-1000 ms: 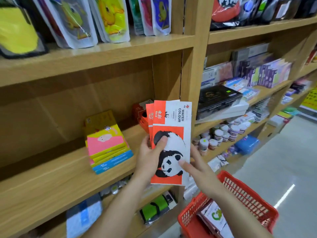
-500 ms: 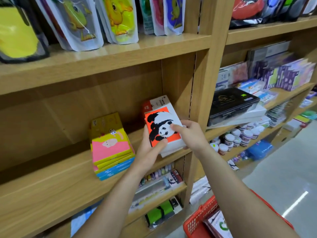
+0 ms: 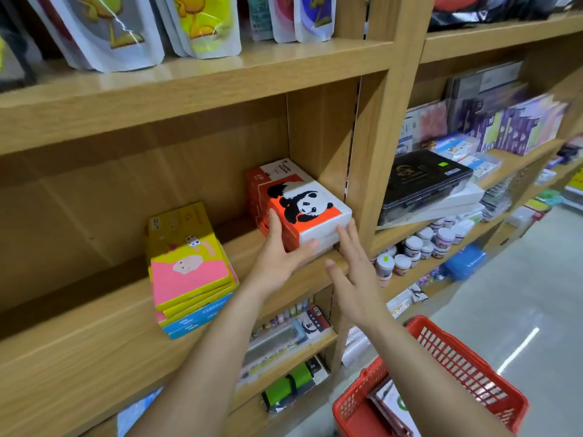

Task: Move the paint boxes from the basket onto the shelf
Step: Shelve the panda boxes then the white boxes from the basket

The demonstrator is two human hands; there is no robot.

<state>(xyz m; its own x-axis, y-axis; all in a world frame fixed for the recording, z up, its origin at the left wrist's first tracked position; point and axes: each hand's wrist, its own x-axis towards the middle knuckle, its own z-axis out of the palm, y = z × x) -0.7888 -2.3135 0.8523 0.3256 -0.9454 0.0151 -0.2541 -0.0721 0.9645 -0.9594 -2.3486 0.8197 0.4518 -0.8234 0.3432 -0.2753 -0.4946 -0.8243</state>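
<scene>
A stack of orange-and-white panda paint boxes (image 3: 303, 200) lies on the wooden shelf (image 3: 94, 313), against its right wall. My left hand (image 3: 277, 250) grips the stack's near left corner, thumb on the white front edge. My right hand (image 3: 353, 272) hovers just in front of the stack with fingers spread, its fingertips near the stack's lower right corner, holding nothing. The red basket (image 3: 460, 364) hangs at the lower right below my right forearm, with more white boxes (image 3: 394, 405) inside.
A stack of yellow, pink and blue boxes (image 3: 189, 266) lies to the left on the same shelf. Foil pouches (image 3: 202, 23) hang on the shelf above. A black case (image 3: 426, 178) and small jars (image 3: 419, 244) fill the bay to the right.
The panda boxes went from held up in both hands down onto the shelf stack. My right hand has let go and drawn back; my left hand stays on the stack.
</scene>
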